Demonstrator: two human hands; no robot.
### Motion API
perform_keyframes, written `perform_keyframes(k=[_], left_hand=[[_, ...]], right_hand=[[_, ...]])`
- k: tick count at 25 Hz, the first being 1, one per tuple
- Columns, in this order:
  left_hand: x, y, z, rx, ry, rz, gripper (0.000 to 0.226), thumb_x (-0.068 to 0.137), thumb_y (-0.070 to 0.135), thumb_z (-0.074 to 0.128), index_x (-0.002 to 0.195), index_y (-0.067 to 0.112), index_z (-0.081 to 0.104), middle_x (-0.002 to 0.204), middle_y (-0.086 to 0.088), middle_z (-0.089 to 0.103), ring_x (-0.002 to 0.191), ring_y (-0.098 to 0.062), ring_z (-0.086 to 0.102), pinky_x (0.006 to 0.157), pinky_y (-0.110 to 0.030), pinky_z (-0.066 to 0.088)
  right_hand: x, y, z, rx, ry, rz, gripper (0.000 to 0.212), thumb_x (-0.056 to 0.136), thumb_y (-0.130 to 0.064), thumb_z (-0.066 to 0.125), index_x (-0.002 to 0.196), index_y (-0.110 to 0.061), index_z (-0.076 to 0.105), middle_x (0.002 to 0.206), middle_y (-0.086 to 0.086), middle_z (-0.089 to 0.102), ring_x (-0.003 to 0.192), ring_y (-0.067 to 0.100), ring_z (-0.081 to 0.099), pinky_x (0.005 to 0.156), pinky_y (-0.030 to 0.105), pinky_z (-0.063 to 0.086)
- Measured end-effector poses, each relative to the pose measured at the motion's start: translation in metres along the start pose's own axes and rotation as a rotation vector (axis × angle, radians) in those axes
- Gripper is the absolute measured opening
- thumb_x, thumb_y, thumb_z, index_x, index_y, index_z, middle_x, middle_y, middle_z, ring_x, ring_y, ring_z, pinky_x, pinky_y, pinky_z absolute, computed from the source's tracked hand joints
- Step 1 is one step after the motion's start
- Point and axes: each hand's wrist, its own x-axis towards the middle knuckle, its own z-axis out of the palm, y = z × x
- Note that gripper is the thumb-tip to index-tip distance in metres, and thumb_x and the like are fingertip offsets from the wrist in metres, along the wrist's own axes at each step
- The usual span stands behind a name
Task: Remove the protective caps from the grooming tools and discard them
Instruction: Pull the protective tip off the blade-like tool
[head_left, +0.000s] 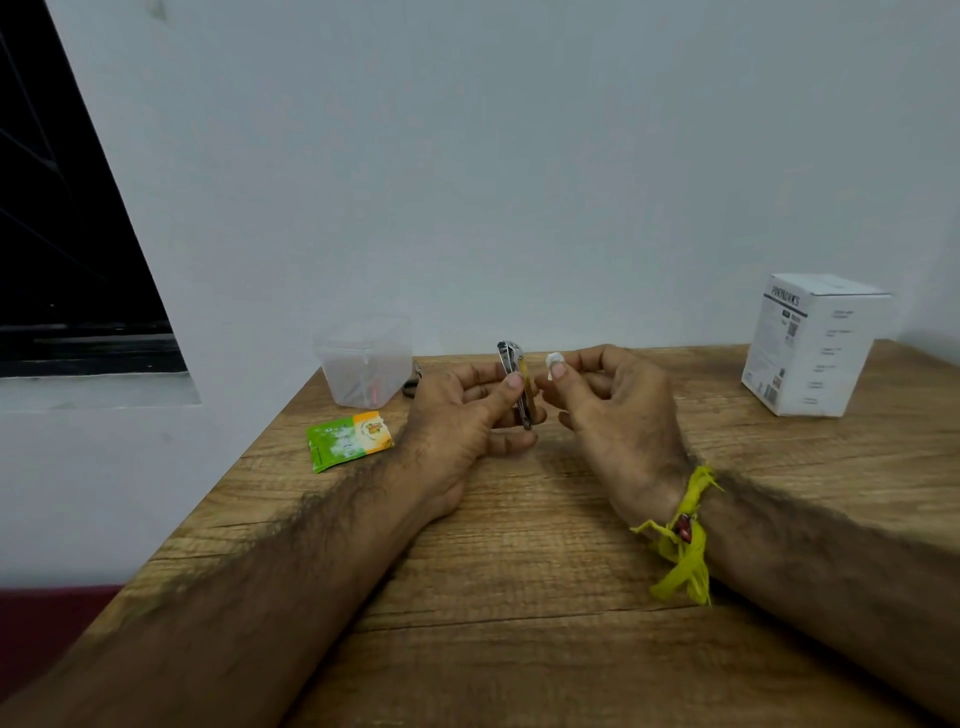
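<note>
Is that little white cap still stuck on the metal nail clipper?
No: the right hand pinches the white cap off to the side, apart from the nail clipper that the left hand holds upright.

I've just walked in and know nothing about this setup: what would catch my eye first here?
Two hands meet at the middle of the wooden table: the left hand holds a metal nail clipper upright, and the right hand pinches a small white cap beside it. A bright yellow wristband is tied on the right wrist. A white box stands far right, and a green sachet lies on the left.
</note>
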Motion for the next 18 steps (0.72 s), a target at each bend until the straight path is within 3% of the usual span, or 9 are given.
perform_keyframes(k=[5,11,18], left_hand=[[0.003,-0.002,0.0,0.038,0.031,-0.016,0.016,0.093,0.005,0.066,0.107,-0.002,0.064,0.087,-0.014,0.075,0.067,-0.022,0.071,0.057,-0.031,0.062],[0.0,0.002,0.002,0.072,0.041,-0.034,0.029,0.087,0.006,0.074,0.112,-0.004,0.064,0.091,-0.016,0.072,0.067,-0.019,0.07,0.057,-0.028,0.061],[0.007,0.009,-0.007,0.281,0.148,0.158,0.027,0.085,0.001,0.075,0.111,-0.004,0.067,0.064,0.0,0.063,0.06,-0.019,0.067,0.054,-0.028,0.06]], right_hand=[[0.006,0.006,-0.002,-0.052,0.003,-0.004,0.009,0.095,-0.022,0.068,0.091,-0.014,0.068,0.082,0.0,0.078,0.08,0.008,0.075,0.078,0.04,0.061],[0.014,0.006,-0.001,-0.177,0.032,-0.015,0.009,0.094,-0.025,0.067,0.086,-0.02,0.066,0.082,-0.001,0.077,0.081,0.012,0.075,0.079,0.047,0.061],[0.027,0.002,0.034,-0.213,0.127,-0.011,0.015,0.089,-0.027,0.069,0.076,-0.022,0.064,0.071,-0.003,0.074,0.072,0.016,0.073,0.074,0.047,0.061]])
